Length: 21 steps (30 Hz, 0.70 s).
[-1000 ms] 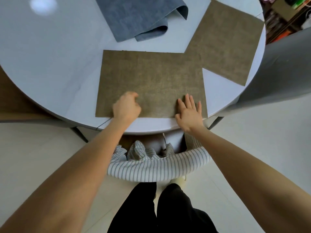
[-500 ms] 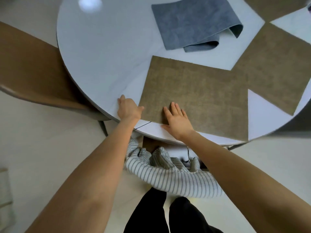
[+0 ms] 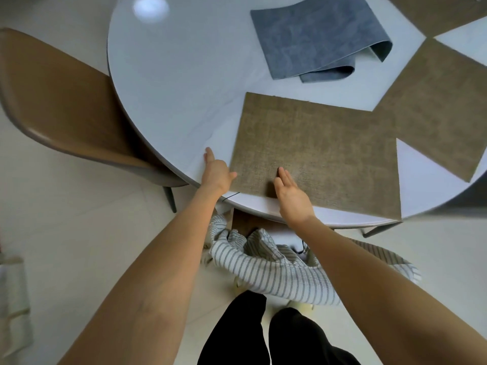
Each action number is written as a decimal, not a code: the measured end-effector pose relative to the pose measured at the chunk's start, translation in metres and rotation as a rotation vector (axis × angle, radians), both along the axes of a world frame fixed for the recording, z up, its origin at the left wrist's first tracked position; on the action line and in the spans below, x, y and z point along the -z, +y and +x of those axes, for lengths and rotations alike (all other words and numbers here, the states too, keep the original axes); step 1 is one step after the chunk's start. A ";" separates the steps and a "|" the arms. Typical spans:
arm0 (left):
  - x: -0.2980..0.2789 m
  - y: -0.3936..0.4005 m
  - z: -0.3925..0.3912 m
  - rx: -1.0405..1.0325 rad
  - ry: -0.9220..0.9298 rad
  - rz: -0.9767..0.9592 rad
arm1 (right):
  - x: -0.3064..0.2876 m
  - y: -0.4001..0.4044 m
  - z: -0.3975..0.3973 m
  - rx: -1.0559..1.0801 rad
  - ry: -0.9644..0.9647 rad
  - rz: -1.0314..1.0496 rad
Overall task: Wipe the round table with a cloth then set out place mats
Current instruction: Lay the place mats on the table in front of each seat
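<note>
Fingers (image 3: 286, 177) of right hand (image 3: 292, 196) straight and together, hand edge-on over near edge of the near place mat (image 3: 316, 151); contact with mat unclear. Left hand (image 3: 217, 173) on the bench (image 3: 179, 83) just left of that mat, index extended, thumb touching its near-left corner, holding nothing. Both forearms reach forward. Second place mat (image 3: 437, 109) right, overlapping corner. Folded blue cloth (image 3: 316, 38) far.

Soft daylight — glare spot on table (image 3: 168, 61) — fisheye-bent edges.
</note>
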<state>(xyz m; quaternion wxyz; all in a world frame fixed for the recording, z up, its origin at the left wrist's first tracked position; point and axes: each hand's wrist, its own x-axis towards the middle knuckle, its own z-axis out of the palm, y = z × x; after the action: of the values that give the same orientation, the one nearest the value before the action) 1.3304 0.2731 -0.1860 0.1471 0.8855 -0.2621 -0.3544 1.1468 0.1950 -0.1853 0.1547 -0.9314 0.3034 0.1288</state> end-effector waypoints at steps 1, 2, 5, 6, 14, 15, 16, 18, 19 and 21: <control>0.000 0.001 -0.001 0.010 -0.004 -0.004 | 0.000 0.001 -0.001 -0.009 0.012 -0.002; 0.000 0.001 -0.002 0.018 -0.008 -0.010 | 0.000 0.002 -0.001 -0.014 0.023 -0.005; -0.002 0.000 -0.006 0.032 -0.005 -0.009 | 0.001 0.002 -0.002 -0.028 0.035 -0.026; -0.003 -0.001 -0.006 0.042 -0.010 0.012 | 0.001 0.001 -0.002 -0.035 0.034 -0.030; -0.009 -0.006 -0.003 0.182 -0.058 0.197 | -0.002 0.001 -0.006 -0.085 0.067 -0.049; -0.009 -0.006 -0.001 0.195 -0.065 0.207 | -0.003 -0.001 -0.008 -0.084 0.064 -0.036; -0.011 -0.005 0.001 0.205 -0.073 0.217 | -0.003 -0.004 -0.009 -0.082 0.058 -0.015; -0.016 -0.004 0.002 0.196 -0.108 0.234 | -0.006 -0.010 -0.012 -0.071 0.032 0.068; -0.020 -0.005 0.000 0.178 -0.154 0.235 | -0.008 -0.014 -0.014 -0.062 -0.012 0.115; -0.024 -0.007 -0.012 0.162 -0.268 0.179 | -0.007 -0.022 -0.022 -0.012 -0.120 0.160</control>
<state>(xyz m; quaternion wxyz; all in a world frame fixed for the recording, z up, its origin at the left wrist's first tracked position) 1.3188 0.2662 -0.1615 0.0025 0.9104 -0.3171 -0.2657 1.1245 0.1728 -0.1786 0.2458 -0.9237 0.2769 0.0978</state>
